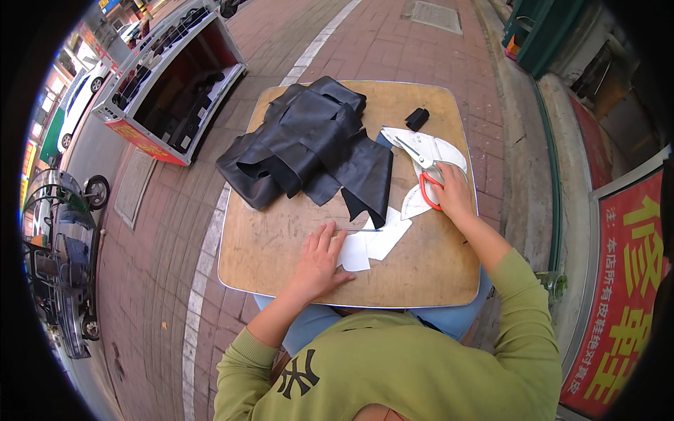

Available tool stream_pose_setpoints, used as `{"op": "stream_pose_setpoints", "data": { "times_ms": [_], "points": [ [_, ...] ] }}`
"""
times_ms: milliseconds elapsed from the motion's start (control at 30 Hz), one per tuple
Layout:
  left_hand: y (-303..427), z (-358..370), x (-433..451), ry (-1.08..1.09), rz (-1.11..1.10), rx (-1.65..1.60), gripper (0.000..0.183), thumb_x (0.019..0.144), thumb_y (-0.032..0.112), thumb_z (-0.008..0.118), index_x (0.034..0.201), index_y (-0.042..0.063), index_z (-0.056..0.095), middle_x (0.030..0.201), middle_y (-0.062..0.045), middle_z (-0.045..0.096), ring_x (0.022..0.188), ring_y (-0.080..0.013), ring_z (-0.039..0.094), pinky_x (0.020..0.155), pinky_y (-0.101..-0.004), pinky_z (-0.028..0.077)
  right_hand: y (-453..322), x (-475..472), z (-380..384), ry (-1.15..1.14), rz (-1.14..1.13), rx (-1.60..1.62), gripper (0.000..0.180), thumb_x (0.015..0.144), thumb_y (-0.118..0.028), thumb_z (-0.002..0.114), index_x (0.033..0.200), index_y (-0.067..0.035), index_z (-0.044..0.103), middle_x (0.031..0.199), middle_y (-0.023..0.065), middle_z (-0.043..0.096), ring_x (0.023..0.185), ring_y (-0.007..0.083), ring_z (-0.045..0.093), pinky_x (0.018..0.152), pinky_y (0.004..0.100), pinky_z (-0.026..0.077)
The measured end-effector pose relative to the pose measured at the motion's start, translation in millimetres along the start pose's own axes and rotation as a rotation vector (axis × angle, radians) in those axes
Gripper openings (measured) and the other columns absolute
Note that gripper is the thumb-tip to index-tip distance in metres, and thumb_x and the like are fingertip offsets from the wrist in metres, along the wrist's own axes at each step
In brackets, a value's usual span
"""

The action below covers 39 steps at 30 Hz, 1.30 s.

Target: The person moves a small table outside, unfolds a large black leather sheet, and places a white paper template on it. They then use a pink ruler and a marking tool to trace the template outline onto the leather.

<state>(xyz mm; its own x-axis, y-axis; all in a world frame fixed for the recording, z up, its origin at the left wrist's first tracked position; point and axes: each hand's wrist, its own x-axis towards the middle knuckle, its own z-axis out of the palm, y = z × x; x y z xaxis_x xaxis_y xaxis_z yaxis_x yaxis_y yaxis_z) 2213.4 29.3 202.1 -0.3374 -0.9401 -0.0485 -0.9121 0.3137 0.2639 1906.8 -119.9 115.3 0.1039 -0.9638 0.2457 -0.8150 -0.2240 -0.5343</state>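
Note:
My left hand lies palm down on the wooden tabletop, fingers spread. Its fingertips reach the end of a thin blue pen beside small white paper pieces. My right hand is on the handles of red-handled scissors, whose blades point away from me. Beneath the scissors are white paper patterns with drawn lines. A heap of black leather-like sheets covers the table's left and far middle; its ragged near corner overlaps the white paper. Farther right sits a small black object I cannot identify.
The table stands over my knees on a brick pavement. Beyond it to the left is a white-framed display cabinet holding dark items. A three-wheeled vehicle is parked far left. A red sign with writing stands close on the right.

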Motion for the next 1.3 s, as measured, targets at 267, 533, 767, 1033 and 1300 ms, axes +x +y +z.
{"op": "stream_pose_setpoints", "data": {
  "times_ms": [267, 533, 767, 1033, 1300],
  "points": [
    [-8.0, 5.0, 9.0, -0.069, -0.001, -0.123, 0.08, 0.064, 0.025, 0.083, 0.132, 0.007, 0.045, 0.129, -0.015, 0.047, 0.119, -0.0336, 0.045, 0.1, -0.0415, 0.039, 16.4, 42.8, 32.3, 0.135, 0.012, -0.136, 0.036, 0.078, -0.016, 0.07, 0.112, -0.008, 0.06, 0.106, 0.0097, 0.056, 0.102, 0.0299, 0.053, 0.086, 0.0408, 0.044],
    [-23.4, 9.5, 16.3, 0.015, -0.165, -0.282, 0.072, 0.063, 0.019, 0.083, 0.125, 0.004, 0.049, 0.116, -0.016, 0.05, 0.11, -0.0337, 0.048, 0.095, -0.0404, 0.042, -98.6, -26.4, 0.2, 0.035, -0.706, 0.173, 0.028, 0.076, -0.009, 0.064, 0.103, -0.005, 0.059, 0.093, 0.0066, 0.057, 0.078, 0.0231, 0.06, 0.065, 0.0334, 0.049],
    [-10.2, 3.7, -6.0, 0.174, -0.357, -0.23, 0.072, 0.062, 0.026, 0.084, 0.117, -0.003, 0.048, 0.113, -0.018, 0.05, 0.107, -0.034, 0.048, 0.093, -0.041, 0.042, -142.9, -47.7, 28.5, -0.353, -0.624, -0.242, 0.03, 0.077, -0.011, 0.06, 0.105, -0.001, 0.054, 0.085, 0.0083, 0.057, 0.075, 0.0197, 0.065, 0.05, 0.0315, 0.051],
    [8.3, 16.7, -11.5, 0.178, -0.368, -0.116, 0.068, 0.062, 0.032, 0.084, 0.114, 0.001, 0.051, 0.115, -0.016, 0.05, 0.108, -0.0329, 0.048, 0.091, -0.0412, 0.042, -97.6, -33.7, -7.8, -0.642, 0.164, 0.6, 0.008, 0.082, -0.009, 0.052, 0.083, -0.001, 0.055, 0.074, 0.0079, 0.06, 0.064, 0.0178, 0.061, 0.055, 0.0318, 0.049],
    [1.5, 14.4, 18.9, -0.124, -0.34, -0.111, 0.048, 0.069, 0.021, 0.082, 0.101, 0.003, 0.052, 0.097, -0.011, 0.059, 0.094, -0.0256, 0.056, 0.081, -0.038, 0.045, -75.3, -107.3, -30.8, -0.301, 0.727, 1.263, 0.017, 0.089, -0.015, 0.049, 0.077, -0.005, 0.054, 0.065, 0.0006, 0.053, 0.048, 0.0056, 0.042, 0.043, 0.0204, 0.031]
  ]
}}
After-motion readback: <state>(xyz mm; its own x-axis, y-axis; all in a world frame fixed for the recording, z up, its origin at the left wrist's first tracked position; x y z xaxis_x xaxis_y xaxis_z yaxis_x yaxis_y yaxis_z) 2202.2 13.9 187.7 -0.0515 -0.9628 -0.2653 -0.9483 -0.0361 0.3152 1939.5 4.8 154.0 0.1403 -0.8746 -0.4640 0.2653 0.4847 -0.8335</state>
